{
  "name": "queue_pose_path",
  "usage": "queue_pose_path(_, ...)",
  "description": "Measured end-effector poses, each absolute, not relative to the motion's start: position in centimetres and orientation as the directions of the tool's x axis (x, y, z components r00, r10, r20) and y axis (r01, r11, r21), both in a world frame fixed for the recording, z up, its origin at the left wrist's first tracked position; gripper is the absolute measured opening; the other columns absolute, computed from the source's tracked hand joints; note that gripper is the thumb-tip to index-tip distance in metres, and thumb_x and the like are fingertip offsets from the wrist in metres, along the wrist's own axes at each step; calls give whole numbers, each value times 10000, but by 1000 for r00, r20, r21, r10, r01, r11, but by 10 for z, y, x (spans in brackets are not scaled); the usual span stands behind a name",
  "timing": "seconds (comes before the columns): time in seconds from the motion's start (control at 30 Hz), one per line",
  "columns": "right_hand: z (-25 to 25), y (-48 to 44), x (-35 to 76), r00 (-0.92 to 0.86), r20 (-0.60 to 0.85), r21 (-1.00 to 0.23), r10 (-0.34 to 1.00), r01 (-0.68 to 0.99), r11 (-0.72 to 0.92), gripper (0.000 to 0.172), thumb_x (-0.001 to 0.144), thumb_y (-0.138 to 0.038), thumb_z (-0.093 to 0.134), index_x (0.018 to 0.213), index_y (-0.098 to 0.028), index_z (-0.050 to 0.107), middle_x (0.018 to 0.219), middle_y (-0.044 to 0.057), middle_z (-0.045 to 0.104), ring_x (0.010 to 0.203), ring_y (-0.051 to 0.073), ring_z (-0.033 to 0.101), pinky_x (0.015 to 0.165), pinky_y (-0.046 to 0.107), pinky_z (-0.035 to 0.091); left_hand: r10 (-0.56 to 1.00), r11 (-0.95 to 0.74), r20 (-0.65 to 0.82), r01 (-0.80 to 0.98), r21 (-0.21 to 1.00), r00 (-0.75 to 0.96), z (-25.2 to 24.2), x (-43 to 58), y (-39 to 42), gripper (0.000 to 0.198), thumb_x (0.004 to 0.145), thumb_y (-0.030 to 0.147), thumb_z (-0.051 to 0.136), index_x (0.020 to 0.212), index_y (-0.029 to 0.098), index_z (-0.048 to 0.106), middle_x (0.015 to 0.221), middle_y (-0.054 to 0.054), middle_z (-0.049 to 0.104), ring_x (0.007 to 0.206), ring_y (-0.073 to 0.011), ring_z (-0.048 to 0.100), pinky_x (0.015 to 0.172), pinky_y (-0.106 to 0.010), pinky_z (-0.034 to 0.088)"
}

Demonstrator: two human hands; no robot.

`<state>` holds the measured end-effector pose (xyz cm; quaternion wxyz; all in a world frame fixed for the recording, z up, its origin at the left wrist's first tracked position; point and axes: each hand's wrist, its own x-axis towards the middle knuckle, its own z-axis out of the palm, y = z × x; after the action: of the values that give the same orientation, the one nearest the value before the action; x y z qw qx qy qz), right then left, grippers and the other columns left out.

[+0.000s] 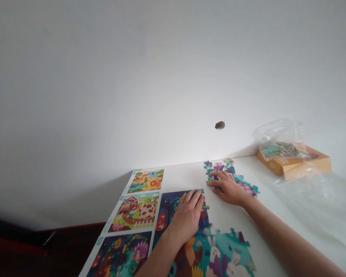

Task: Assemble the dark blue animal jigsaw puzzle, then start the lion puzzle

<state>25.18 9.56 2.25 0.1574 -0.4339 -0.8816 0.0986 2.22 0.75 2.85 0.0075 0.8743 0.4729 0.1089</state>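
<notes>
The left hand lies palm down on the upper edge of the partly built puzzle. Its fingers are stretched out and close together. The grip is open and holds nothing; it only presses flat on the dark blue part of the picture. The built part of the puzzle lies at the near edge of the worktop and shows white rabbits on a teal ground.

The right hand rests further back and to the right, also palm down. Its fingers are spread over a small cluster of loose pieces. This grip is open too, with the fingertips touching the pieces and not closed round any of them. The loose pieces, teal and purple, lie near the back edge of the worktop, just beyond the built part and apart from it.

To the left of the puzzle, touching its side, lies a picture sheet with several coloured scenes printed in a column. At the far right corner stands a flat cardboard box with a clear plastic bag of further pieces resting on top of it. Behind the worktop rises a plain pale wall with one small dark mark on it.
</notes>
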Motion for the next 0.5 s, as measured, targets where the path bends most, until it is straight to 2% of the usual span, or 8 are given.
queue_pose_path(0.23, 13, 99, 254, -551, 278, -331, 786, 713, 618, 244, 914, -247, 502, 1081, -250, 680, 1308, 99, 545, 1200, 275, 485, 1007, 452, 371, 830, -551, 205, 821, 148, 519, 25, 22, 6, 487, 907, 86, 420, 1367, 210, 523, 1470, -92, 498, 1336, -289, 452, 1109, -500, 399)
queue_pose_path(0.5, 7, 104, 256, -529, 304, -357, 792, 708, 610, 178, 914, -349, 562, 934, -242, 702, 1218, 84, 622, 1160, 270, 533, 989, 434, 381, 835, -534, 279, 818, 213, 473, 27, 25, 5, 370, 950, 278, 508, 1314, 232, 553, 1401, -81, 545, 1298, -272, 475, 1105, -492, 417)
